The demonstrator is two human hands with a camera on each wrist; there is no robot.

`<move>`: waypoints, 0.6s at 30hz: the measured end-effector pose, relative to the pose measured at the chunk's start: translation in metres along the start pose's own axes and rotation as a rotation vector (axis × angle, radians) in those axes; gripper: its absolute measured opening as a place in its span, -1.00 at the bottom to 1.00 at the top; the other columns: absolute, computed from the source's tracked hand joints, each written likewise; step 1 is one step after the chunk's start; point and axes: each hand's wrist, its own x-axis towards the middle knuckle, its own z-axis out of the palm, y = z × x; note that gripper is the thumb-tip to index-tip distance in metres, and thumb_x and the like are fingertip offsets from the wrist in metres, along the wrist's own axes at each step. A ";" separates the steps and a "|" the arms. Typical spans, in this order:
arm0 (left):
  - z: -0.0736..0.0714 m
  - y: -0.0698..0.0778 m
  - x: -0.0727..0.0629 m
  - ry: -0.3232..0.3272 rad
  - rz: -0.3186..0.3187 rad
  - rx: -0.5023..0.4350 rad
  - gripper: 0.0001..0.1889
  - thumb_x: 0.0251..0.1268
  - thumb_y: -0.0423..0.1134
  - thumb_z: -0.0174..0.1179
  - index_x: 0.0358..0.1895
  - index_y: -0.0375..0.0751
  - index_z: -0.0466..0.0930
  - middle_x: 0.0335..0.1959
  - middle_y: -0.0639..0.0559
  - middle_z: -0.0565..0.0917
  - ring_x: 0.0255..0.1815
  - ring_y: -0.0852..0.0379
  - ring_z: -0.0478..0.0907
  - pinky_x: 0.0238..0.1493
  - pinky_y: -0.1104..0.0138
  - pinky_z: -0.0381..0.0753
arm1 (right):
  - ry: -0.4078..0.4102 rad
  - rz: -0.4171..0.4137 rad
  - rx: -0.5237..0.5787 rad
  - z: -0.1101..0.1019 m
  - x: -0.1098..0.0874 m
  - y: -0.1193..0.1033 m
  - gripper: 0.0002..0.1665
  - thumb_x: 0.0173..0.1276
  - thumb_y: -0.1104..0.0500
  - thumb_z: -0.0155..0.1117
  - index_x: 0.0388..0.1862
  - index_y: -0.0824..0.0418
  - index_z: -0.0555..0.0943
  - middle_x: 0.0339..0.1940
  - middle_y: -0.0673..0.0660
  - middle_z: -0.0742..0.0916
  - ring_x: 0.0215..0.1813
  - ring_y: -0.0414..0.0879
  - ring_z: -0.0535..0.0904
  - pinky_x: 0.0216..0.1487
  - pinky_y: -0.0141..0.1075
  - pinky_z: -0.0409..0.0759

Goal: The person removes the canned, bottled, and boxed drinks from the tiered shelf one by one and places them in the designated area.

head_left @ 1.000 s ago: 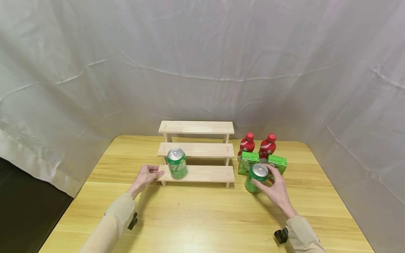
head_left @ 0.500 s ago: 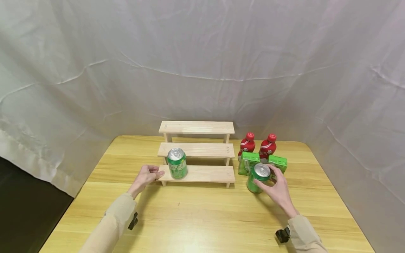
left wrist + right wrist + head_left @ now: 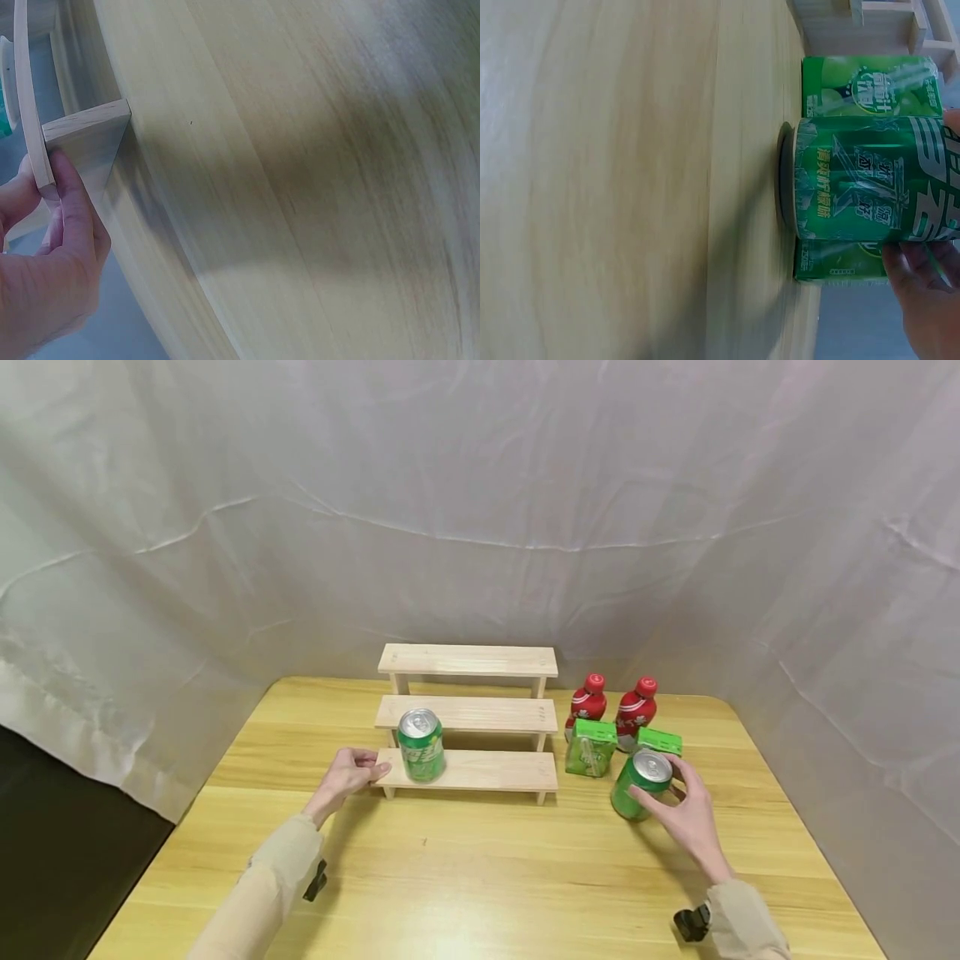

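Observation:
My left hand (image 3: pixel 348 774) pinches the left end of the lowest step of a three-tier wooden display shelf (image 3: pixel 495 770); in the left wrist view, thumb and fingers (image 3: pixel 73 199) lie on either side of the board. A green soda can (image 3: pixel 422 747) stands upright near that step's left end. My right hand (image 3: pixel 690 814) grips a second green soda can (image 3: pixel 633 789) around its upper part, slightly tilted, in front of two green juice boxes. Whether this can (image 3: pixel 862 180) touches the table I cannot tell. It partly hides the right juice box (image 3: pixel 660 741).
The left juice box (image 3: pixel 590 750) stands right of the shelf. Behind the boxes are two red bottles with red caps (image 3: pixel 636 706). The wooden table (image 3: pixel 480 877) extends in front, with a pale curtain (image 3: pixel 480 527) around its back and sides.
My right hand has moved to the right with the can, from in front of the left juice box to in front of the right one. My left hand keeps its hold on the shelf.

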 end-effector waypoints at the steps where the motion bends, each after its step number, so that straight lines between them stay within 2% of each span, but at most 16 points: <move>1: 0.000 0.000 0.000 0.000 0.002 0.002 -0.47 0.37 -0.28 0.26 0.21 -0.66 0.40 0.01 -0.42 0.61 -0.09 0.00 0.61 -0.05 0.28 0.70 | 0.010 -0.009 -0.001 0.000 0.000 0.000 -0.13 0.14 0.20 0.57 0.40 0.30 0.39 0.24 0.28 0.56 0.09 -0.55 0.30 0.06 -0.77 0.35; 3: 0.000 0.001 0.000 0.002 0.001 0.001 -0.48 0.36 -0.28 0.27 0.20 -0.66 0.41 -0.01 -0.40 0.62 -0.11 0.01 0.61 -0.08 0.31 0.68 | 0.040 -0.038 0.001 0.001 -0.001 0.000 -0.12 0.11 0.24 0.58 0.40 0.30 0.40 0.24 0.29 0.55 0.10 -0.53 0.29 0.12 -0.66 0.37; 7: 0.001 0.002 -0.001 0.003 -0.002 -0.006 -0.48 0.36 -0.29 0.27 0.20 -0.66 0.41 -0.02 -0.39 0.63 -0.13 0.04 0.60 -0.10 0.34 0.67 | 0.148 -0.137 0.022 0.008 0.001 -0.006 -0.10 -0.01 0.34 0.59 0.36 0.33 0.43 0.23 0.35 0.54 0.17 -0.45 0.22 0.21 -0.32 0.27; 11: 0.001 0.003 -0.002 -0.001 0.005 -0.005 -0.47 0.37 -0.29 0.27 0.21 -0.67 0.40 0.01 -0.42 0.61 -0.12 0.03 0.60 -0.05 0.29 0.70 | 0.231 -0.259 0.055 0.018 0.006 -0.023 -0.12 -0.09 0.36 0.59 0.29 0.39 0.48 0.21 0.42 0.53 0.24 -0.43 0.14 0.21 -0.23 0.15; 14: 0.001 0.003 -0.002 0.001 0.006 -0.009 -0.47 0.37 -0.29 0.26 0.22 -0.68 0.39 0.02 -0.44 0.61 -0.11 0.03 0.60 -0.02 0.26 0.70 | 0.224 -0.344 0.075 0.029 0.011 -0.042 -0.16 -0.10 0.35 0.59 0.25 0.42 0.51 0.21 0.42 0.53 0.29 -0.36 0.16 0.25 -0.24 0.13; 18: 0.001 0.002 -0.002 0.007 0.007 -0.014 -0.47 0.37 -0.30 0.27 0.21 -0.68 0.39 0.01 -0.44 0.61 -0.11 0.03 0.60 -0.04 0.29 0.70 | 0.158 -0.399 0.104 0.045 0.019 -0.070 -0.17 -0.08 0.35 0.58 0.26 0.39 0.51 0.25 0.42 0.53 0.34 -0.08 0.25 0.34 -0.10 0.18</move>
